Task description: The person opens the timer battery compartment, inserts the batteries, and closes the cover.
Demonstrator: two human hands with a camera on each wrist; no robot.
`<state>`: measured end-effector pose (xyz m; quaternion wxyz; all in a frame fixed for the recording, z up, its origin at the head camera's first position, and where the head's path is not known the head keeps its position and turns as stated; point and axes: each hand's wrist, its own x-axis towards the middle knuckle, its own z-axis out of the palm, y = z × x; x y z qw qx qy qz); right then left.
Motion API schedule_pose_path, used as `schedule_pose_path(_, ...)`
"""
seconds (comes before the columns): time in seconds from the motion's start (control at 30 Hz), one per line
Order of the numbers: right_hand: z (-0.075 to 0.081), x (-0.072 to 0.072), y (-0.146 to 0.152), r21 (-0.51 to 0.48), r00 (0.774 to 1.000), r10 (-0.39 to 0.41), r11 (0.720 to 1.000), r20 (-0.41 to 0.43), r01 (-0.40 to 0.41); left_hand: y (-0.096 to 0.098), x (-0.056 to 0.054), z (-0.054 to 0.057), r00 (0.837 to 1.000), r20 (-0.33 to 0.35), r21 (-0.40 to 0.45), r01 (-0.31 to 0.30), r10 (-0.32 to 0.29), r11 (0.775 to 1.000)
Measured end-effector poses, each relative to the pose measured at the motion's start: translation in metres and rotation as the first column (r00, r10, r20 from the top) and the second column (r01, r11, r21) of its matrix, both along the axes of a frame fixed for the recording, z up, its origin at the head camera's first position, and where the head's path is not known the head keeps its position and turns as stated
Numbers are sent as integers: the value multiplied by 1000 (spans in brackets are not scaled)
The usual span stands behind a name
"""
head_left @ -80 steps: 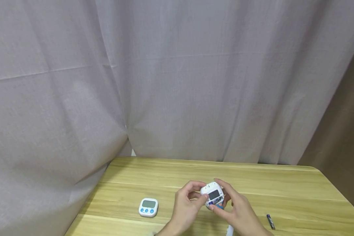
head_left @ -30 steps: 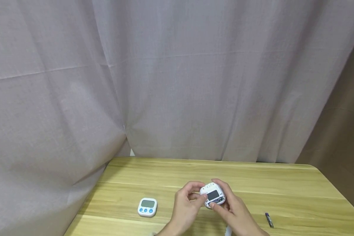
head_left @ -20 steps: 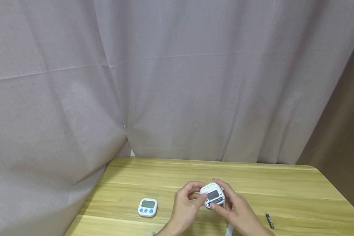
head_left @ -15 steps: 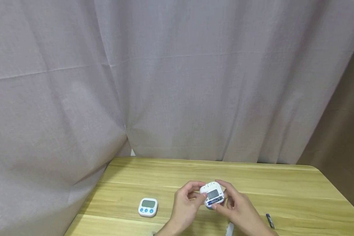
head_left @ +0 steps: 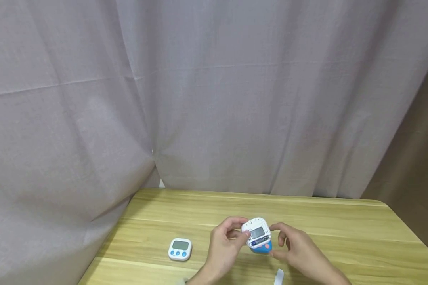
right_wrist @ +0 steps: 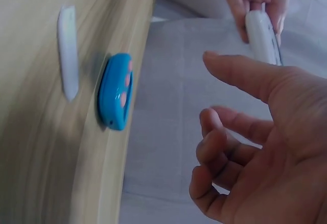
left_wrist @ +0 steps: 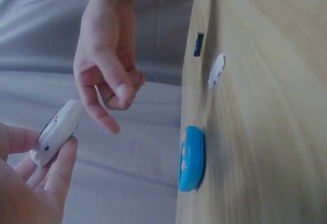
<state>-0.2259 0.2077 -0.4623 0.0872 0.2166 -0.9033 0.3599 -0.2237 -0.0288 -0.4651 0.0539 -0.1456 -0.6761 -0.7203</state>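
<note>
My left hand (head_left: 225, 245) pinches a white digital timer (head_left: 251, 223) between thumb and fingers, back side up and raised above the table. A battery (head_left: 259, 241) lies in its uncovered compartment. My right hand (head_left: 299, 247) stands just right of the timer, fingers loosely bent, holding nothing; the right wrist view shows a gap between this hand and the timer (right_wrist: 261, 36). Below the held timer, a blue timer (right_wrist: 115, 91) with pink buttons lies on the table. A white battery cover (head_left: 279, 277) rests near the front edge of the head view.
A white timer with blue buttons (head_left: 180, 249) lies on the wooden table (head_left: 157, 221) at the left. One loose battery (left_wrist: 198, 44) shows beyond the cover in the left wrist view; the right arm hides it in the head view. A grey curtain (head_left: 214, 99) hangs behind.
My right hand has let go of the held timer and drawn off to the right. More of the blue timer shows below. The left hand keeps its hold nearly in place.
</note>
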Motion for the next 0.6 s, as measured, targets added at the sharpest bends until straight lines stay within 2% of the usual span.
schedule_pose_path(0.3,-11,-6,11,144,998,36,989,43,-42,0,0,1,1000,10,6,-9,9,1000)
schedule_pose_path(0.47,-16,-6,15,222,989,51,972,140,-82,0,0,1,1000,18,6,-8,7,1000)
schedule_pose_path(0.6,-16,0,15,283,978,27,955,208,-86,1,0,1,1000,17,-2,-12,12,1000)
